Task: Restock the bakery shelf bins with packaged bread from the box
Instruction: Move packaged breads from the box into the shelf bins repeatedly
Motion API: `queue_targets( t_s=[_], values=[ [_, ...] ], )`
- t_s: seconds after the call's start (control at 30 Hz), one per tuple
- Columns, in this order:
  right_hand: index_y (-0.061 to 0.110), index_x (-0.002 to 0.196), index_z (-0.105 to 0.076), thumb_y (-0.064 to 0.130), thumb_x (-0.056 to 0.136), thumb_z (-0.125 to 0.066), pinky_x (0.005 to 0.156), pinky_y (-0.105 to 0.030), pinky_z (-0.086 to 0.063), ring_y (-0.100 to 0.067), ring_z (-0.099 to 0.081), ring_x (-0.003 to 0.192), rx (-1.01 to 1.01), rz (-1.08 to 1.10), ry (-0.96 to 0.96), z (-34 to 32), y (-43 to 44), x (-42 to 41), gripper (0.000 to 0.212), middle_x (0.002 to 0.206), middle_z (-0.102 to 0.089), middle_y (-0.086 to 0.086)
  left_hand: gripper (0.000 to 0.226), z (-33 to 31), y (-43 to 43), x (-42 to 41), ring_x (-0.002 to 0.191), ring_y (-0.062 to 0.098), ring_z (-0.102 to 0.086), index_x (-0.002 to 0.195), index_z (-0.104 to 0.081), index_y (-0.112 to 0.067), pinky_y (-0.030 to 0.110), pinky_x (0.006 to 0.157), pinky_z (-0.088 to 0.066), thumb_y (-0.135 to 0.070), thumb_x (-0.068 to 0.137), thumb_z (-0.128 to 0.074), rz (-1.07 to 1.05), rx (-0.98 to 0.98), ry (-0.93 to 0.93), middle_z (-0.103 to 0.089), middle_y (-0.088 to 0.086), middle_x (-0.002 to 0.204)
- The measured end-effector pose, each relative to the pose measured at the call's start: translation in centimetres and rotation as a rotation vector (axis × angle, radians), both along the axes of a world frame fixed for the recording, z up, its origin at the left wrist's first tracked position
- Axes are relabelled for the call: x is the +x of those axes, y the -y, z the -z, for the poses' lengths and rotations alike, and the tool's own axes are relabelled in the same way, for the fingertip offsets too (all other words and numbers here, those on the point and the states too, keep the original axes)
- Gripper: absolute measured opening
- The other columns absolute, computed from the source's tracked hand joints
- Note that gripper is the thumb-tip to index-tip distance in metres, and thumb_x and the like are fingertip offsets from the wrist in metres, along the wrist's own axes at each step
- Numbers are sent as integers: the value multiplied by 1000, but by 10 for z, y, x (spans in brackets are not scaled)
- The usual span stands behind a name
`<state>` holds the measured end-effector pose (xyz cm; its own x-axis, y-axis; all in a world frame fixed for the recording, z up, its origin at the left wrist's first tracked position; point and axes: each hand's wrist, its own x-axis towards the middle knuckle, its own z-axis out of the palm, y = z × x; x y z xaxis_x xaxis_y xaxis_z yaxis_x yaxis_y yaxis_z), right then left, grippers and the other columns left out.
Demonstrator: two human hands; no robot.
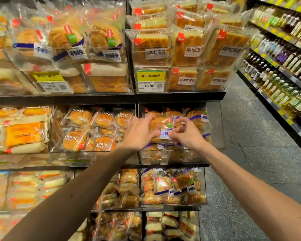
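At the left edge of the middle shelf lie flat yellow cake packets (24,133), and next to them a clear bin of round buns (79,117) looks well filled. The left hand (137,133) reaches past that bin's right corner, its fingers curved over the top of a bread packet (161,123) with a blue band and white label, thumb underneath, so it grasps the packet's left side. The packet sits at the front of the end bin (153,158) on the right of the same shelf, on top of others of its kind. The right hand (187,134) meets it from the other side, fingertips pinched on the wrapper just beside the label. Further right run the grey aisle floor (241,136) and the bottle shelves (285,80). The step in hand appears to be seating this packet in its bin, label facing out. The next move likely calls for pressing it down level behind the bin's front wall, letting go with both hands, and turning back to the box, which is out of view, for another packet. The slippery film could let the packet slide forward over the front edge.
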<state>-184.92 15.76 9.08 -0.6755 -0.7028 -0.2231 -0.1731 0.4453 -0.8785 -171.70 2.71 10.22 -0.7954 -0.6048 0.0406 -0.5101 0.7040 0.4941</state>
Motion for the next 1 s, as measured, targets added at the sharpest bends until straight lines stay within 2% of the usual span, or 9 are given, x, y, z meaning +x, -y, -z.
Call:
queue_targets(
  t_s=[0.1, 0.17, 0.23, 0.3, 0.4, 0.6, 0.73, 0.87, 1.0],
  values=[
    [15, 127, -46, 12, 86, -76, 74, -34, -59, -22, -70, 83, 50, -94, -18, 11, 10, -1, 51, 98, -71, -14, 59, -5, -1, -9, 117, 25, -44, 139, -48, -29, 40, 95, -38, -61, 91, -54, 10, -429, 387, -62, 5, 121],
    [16, 127, -49, 19, 87, -77, 72, -29, -55, -20, -68, 86, 110, -154, -75, 17, 17, -1, 49, 101, -70, -9, 62, -5, 0, -14, 120, 26, -43, 137, -53, -24, 40, 98, -37, -64, 89, -51, 23, -509, 551, -56, 6, 125],
    [18, 126, -52, 26, 88, -76, 85, -35, -54, -21, -64, 100, 193, -197, -160, 23, 22, -4, 46, 111, -65, -4, 60, -2, -1, -16, 120, 26, -41, 136, -55, -22, 40, 98, -36, -62, 91, -49, 36, -519, 619, -54, 5, 125],
    [17, 111, -57, 28, 88, -75, 95, -42, -51, -25, -61, 108, 240, -233, -212, 27, 24, -5, 30, 112, -63, -4, 51, 5, -4, -15, 116, 26, -40, 132, -58, -25, 41, 94, -36, -58, 94, -50, 73, -616, 661, -58, 0, 122],
    [17, 82, -58, 32, 89, -74, 89, -41, -52, -23, -63, 94, 283, -275, -279, 28, 22, -6, 22, 91, -64, 0, 42, 17, -6, -13, 113, 25, -38, 128, -59, -27, 42, 93, -34, -53, 97, -52, 77, -696, 730, -63, -8, 115],
    [16, 107, -64, 31, 92, -70, 81, -33, -51, -16, -60, 83, 282, -308, -389, 10, 11, -9, 22, 102, -69, -4, 58, 16, -14, -6, 137, 29, -30, 151, -35, -24, 49, 112, -22, -52, 100, -44, 15, -547, 658, -52, 4, 143],
    [15, 123, -62, 37, 91, -69, 81, -33, -52, -19, -61, 95, 200, -402, -615, -22, 8, 11, 39, 106, -68, -2, 39, -5, -21, 15, 135, 25, -40, 138, -52, -28, 50, 113, -27, -37, 100, -50, -11, -307, 413, -54, 1, 141],
    [23, 114, -65, 36, 89, -69, 70, -30, -49, -18, -63, 91, 49, -586, -656, -66, 17, 57, 28, 98, -66, 4, 27, -33, -27, 83, 97, 19, -62, 111, -70, -23, 40, 84, -52, -43, 92, -62, -115, -182, 3, -69, -1, 108],
    [27, 129, -59, 40, 88, -69, 82, -30, -49, -13, -60, 97, -138, -861, -633, -100, 41, 141, 44, 109, -62, 7, 34, -78, -31, 195, 90, 2, -59, 120, -68, -27, 14, 69, -41, -42, 90, -68, -330, -127, -9, -68, -10, 112]
  ],
)
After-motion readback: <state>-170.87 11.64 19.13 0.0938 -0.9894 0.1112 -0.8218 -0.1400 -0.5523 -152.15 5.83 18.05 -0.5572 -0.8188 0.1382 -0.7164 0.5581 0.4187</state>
